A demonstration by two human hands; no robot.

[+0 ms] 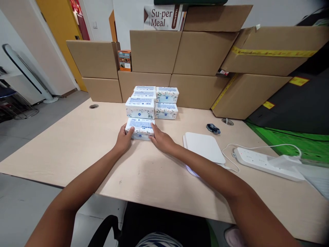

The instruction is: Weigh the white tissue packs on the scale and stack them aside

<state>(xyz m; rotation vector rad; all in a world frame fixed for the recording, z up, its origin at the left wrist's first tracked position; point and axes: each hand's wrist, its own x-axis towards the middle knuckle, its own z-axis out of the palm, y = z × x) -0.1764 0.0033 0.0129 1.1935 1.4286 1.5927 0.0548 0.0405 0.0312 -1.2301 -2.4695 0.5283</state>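
A white tissue pack (141, 127) with blue print lies on the table in front of a stack of similar packs. My left hand (124, 138) grips its left end, thumb on the near top edge. At the opposite end, my right hand (160, 138) presses against the pack with fingers and thumb. Just behind the held pack stands another tissue pack (140, 108), with more packs in a row beyond it. To the right, an upper tissue pack (167, 94) rests on a lower tissue pack (166, 111).
Cardboard boxes (155, 51) are piled along the back of the light wooden table (77, 144). On the right lie a flat white device (203, 147), a white power strip (267, 163) with a cable, and a small dark blue object (213, 129).
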